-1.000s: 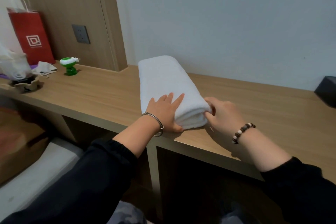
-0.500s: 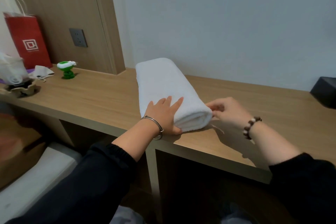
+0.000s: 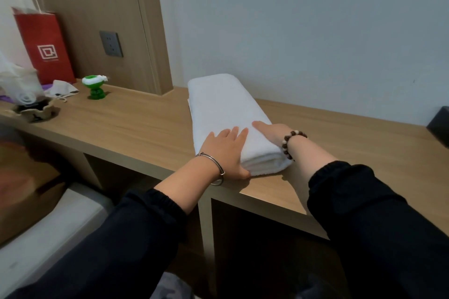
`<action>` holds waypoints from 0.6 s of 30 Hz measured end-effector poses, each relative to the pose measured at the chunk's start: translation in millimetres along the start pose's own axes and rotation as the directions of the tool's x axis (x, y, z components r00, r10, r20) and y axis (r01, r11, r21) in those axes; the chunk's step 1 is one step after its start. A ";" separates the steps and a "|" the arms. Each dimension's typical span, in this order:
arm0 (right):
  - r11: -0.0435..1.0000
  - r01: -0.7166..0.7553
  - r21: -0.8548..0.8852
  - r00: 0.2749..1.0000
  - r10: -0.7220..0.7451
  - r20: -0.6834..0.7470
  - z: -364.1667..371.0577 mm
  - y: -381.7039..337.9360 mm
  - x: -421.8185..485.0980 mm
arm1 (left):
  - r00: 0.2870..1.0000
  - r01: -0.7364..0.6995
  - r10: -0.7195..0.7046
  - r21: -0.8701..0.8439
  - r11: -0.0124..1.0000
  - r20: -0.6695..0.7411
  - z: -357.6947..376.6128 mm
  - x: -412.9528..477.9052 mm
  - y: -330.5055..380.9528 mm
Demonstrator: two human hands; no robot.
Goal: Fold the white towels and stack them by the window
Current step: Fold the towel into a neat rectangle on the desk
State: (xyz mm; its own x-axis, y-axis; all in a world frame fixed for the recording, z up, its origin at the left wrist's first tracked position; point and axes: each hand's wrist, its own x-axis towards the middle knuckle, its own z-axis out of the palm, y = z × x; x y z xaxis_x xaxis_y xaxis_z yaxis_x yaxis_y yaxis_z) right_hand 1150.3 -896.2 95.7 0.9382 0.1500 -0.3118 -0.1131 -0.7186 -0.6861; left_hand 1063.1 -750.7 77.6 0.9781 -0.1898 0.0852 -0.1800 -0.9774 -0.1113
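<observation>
Right hand [image 3: 272, 132] now presses flat atop towel [image 3: 226, 109] beside left hand [image 3: 224, 150], fingers straight; soft, light, floppy: support underneath.

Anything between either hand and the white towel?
Nothing visible. The left hand and right hand both lie flat on the near end of the folded white towel, which lies on the wooden desk. No window is in view, so that path cannot be judged.

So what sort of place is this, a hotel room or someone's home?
Probably a hotel or guest room, though I can't be sure: a thick folded white towel lies on a long built-in wooden desk, and a socket sits in the wood wall panel.
</observation>
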 end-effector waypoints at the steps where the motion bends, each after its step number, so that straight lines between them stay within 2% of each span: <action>1: 1.000 0.004 0.024 1.000 -0.003 -0.017 0.8 2.6 0.0 | 1.000 -0.014 0.015 -0.029 0.999 0.017 -2.9 -0.9 -4.5; 5: 0.998 0.040 0.039 0.997 -0.037 -0.065 1.9 7.0 -2.6 | 0.995 -0.057 0.062 -0.071 0.996 0.083 -6.4 -4.7 -20.3; 7: 0.993 0.049 -0.108 0.996 -0.057 -0.072 -1.2 -1.3 -7.6 | 0.994 -0.040 0.044 -0.041 0.998 0.101 -4.0 -7.0 -19.3; 9: 0.942 0.110 -0.318 0.967 -0.175 -0.185 -8.0 -18.7 -10.9 | 0.994 -0.029 0.030 -0.021 0.999 0.101 -3.0 -7.7 -17.0; 10: 0.902 0.162 -0.401 0.925 -0.280 -0.256 -11.6 -29.0 -12.0 | 0.994 -0.028 0.029 -0.015 1.000 0.101 -3.5 -7.4 -17.0; 12: 0.847 0.270 -0.457 0.847 -0.435 -0.305 -10.1 -40.5 -14.1 | 0.993 -0.025 0.027 -0.021 0.999 0.111 -4.3 -7.1 -18.3; 13: 0.821 0.307 -0.481 0.837 -0.473 -0.274 -4.1 -39.1 -14.0 | 0.993 -0.023 0.026 -0.025 0.999 0.114 -3.6 -6.7 -19.1; 15: 0.767 0.314 -0.560 0.879 -0.458 -0.135 16.6 -20.8 -13.0 | 0.991 -0.031 0.037 -0.043 0.999 0.131 -3.5 -6.5 -18.8; 18: 0.803 0.302 -0.514 0.905 -0.410 -0.110 28.6 3.0 -2.5 | 0.987 -0.047 0.063 -0.107 0.993 0.151 -7.9 -5.1 -22.7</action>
State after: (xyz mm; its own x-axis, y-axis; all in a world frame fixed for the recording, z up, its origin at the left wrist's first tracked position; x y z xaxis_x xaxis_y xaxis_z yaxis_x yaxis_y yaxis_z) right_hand 1138.2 -879.3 75.6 0.9317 0.3561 0.0714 0.3602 -0.8809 -0.3071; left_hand 1061.4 -728.3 87.4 0.9694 -0.2344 -0.0727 -0.2356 -0.9718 -0.0089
